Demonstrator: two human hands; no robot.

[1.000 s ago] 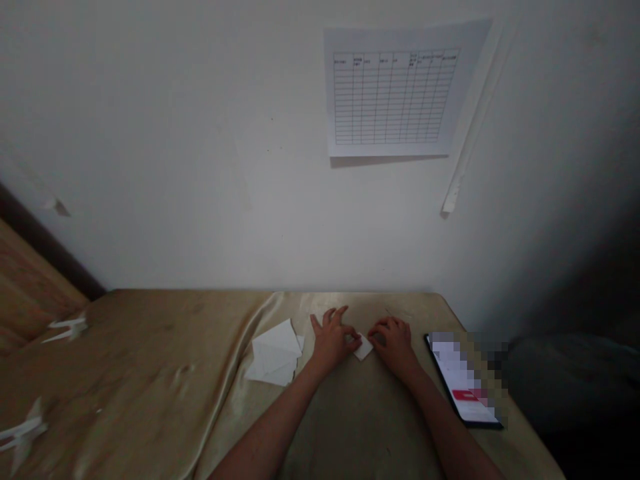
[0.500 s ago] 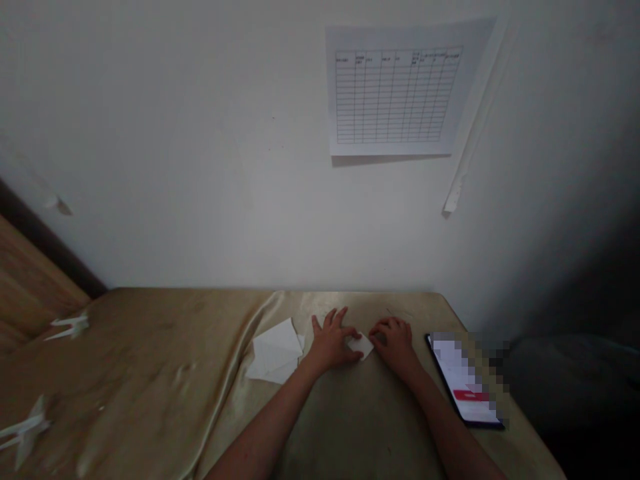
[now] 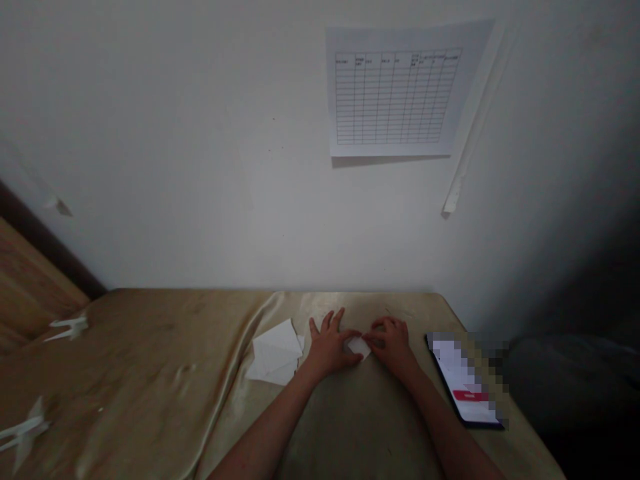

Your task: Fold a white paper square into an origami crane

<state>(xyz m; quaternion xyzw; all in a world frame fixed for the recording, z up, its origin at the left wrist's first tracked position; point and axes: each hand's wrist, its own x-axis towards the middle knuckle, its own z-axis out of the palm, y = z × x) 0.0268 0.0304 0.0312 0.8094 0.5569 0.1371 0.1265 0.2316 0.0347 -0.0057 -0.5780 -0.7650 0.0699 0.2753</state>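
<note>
A small folded piece of white paper (image 3: 359, 347) lies on the cloth between my hands. My left hand (image 3: 330, 350) holds it from the left, thumb at its lower edge and index finger at its upper edge, the other fingers spread on the cloth. From the right, my right hand (image 3: 393, 343) pinches the paper's upper right edge between thumb and index finger, its remaining fingers curled. The fingertips hide some of the paper's edges. Left of my left hand rests a loose stack of white paper sheets (image 3: 275, 350).
A gold satin cloth (image 3: 150, 373) covers the table. To the right lies a phone (image 3: 457, 380) with its screen lit. Two folded white paper figures (image 3: 70, 325) lie at the far left. A printed table sheet (image 3: 395, 100) hangs on the wall behind.
My right hand has shifted slightly left along the paper's upper edge. My left index finger has moved up to that edge. The paper stack and phone stay put.
</note>
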